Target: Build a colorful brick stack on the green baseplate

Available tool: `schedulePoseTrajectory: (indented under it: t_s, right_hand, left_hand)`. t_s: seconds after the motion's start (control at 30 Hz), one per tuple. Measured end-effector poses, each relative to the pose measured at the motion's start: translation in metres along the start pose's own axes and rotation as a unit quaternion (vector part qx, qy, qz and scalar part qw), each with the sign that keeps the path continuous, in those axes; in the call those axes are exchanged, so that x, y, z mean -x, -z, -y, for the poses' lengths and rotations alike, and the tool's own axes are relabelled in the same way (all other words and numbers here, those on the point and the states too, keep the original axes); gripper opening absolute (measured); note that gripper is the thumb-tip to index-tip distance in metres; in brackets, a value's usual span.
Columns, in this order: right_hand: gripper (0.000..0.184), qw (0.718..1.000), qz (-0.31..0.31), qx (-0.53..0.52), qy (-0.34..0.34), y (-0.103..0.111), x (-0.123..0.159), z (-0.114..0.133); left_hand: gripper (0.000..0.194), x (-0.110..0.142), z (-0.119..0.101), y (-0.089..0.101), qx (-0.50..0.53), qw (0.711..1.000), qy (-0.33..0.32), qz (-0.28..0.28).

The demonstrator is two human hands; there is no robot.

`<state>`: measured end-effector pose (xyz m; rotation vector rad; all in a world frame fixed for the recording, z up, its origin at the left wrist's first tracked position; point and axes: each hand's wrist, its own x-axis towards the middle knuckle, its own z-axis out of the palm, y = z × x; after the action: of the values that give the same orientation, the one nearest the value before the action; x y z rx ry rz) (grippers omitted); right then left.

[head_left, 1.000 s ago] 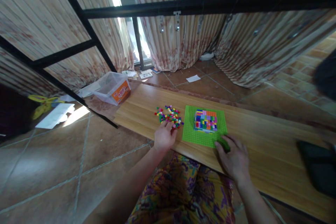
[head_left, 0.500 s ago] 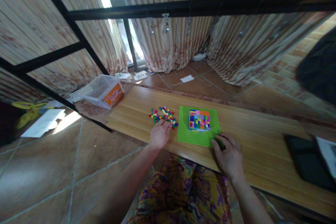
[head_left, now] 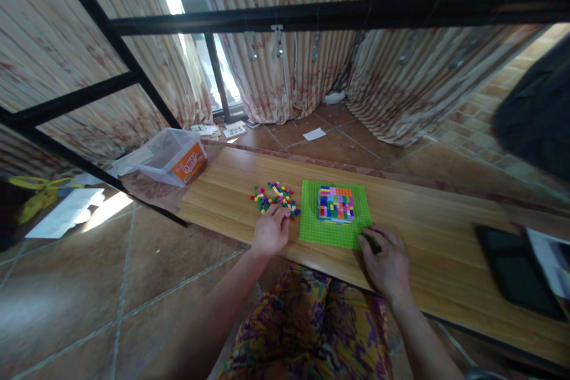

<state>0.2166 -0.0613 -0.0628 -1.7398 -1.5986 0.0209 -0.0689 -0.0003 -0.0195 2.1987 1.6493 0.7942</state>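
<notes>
More of the flat black tablet [head_left: 516, 273] shows toward the right end of the wooden tabletop [head_left: 427, 231] than a second ago, while the left hand [head_left: 270, 230] stays over the near side of the loose plastic bricks [head_left: 278, 193], partly hiding them, fingers bent close, though I cannot tell whether they pinch one. The right hand [head_left: 386, 258] keeps thumb and fingers spread about the near right corner of the studded green plate [head_left: 329, 234], which carries a squarish multicoloured block [head_left: 337, 204]; a clear box [head_left: 162, 157] sits by the tabletop's left end.
</notes>
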Motion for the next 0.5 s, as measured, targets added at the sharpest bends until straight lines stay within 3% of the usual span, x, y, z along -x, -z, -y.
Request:
schedulePoseTrajectory:
  t_s: [0.3,0.5]
  right_hand:
    - [0.035,1.0,-0.001,-0.011,0.002,0.001,-0.001,0.003]
    - [0.033,1.0,0.0,-0.013,-0.002,0.0,-0.001,0.005]
  left_hand:
    - [0.011,-0.005,-0.016,-0.007,-0.109,0.993,0.018,0.047]
    - [0.014,-0.006,-0.026,0.001,-0.095,0.995,0.006,0.038]
